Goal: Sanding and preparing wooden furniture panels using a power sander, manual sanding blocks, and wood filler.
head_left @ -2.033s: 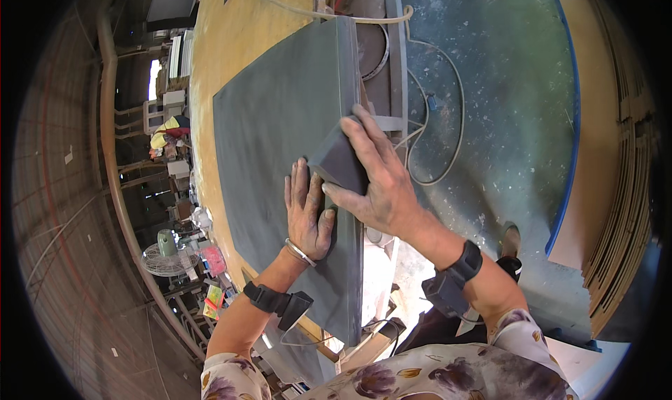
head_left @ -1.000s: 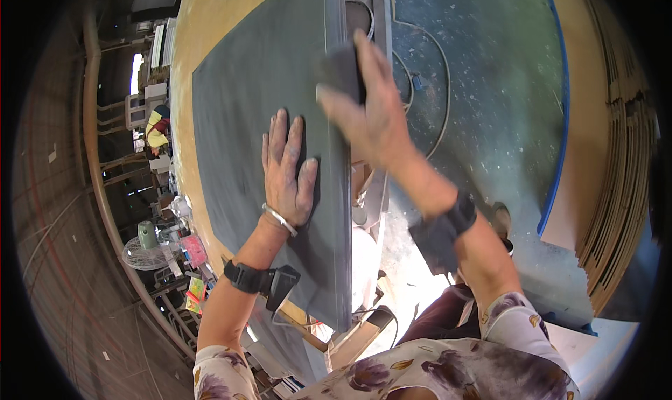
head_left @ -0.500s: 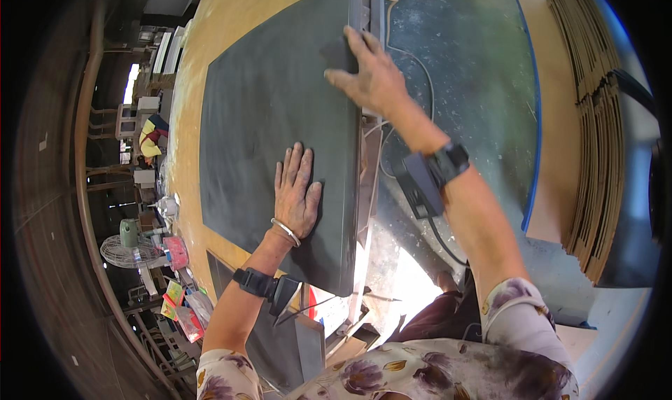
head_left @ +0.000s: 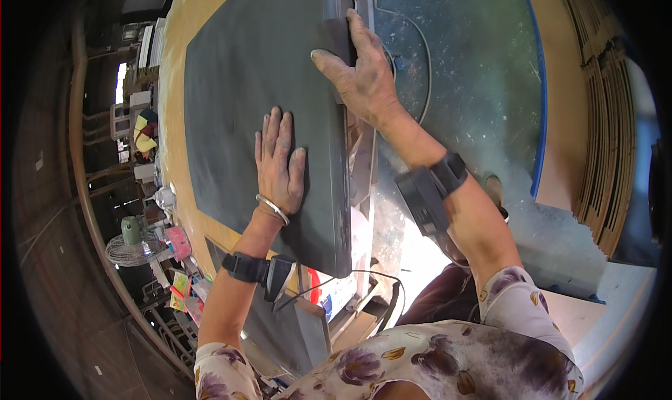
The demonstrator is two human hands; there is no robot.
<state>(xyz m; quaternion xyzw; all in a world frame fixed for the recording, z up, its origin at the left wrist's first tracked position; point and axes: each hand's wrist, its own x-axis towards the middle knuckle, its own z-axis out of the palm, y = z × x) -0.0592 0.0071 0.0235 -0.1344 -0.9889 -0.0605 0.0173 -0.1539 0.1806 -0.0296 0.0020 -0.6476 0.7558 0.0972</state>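
A large dark grey panel (head_left: pixel 245 71) lies flat on a yellowish wooden tabletop, its smooth long edge running along my right side. My left hand (head_left: pixel 280 169) rests flat on the panel's face with fingers stretched out, a bangle at the wrist. At the right edge is my right hand (head_left: pixel 365 78), thumb over the top and fingers down the side. It presses a small dark grey pad (head_left: pixel 339 39) over that edge; the pad looks like an abrasive sheet, partly hidden by the hand. Both hands are dusty.
Another dark panel (head_left: pixel 280 330) sits lower, near my left forearm. A grey cable (head_left: pixel 427 64) curves over the green floor (head_left: pixel 469 85) at right. Stacked cardboard (head_left: pixel 605 141) stands far right. A fan (head_left: pixel 133 242) and a person in yellow (head_left: pixel 145 134) are at left.
My right hand has slid slightly along the panel's edge and turned more over its side. The left hand stays flat on the panel; the whole view has shifted a little.
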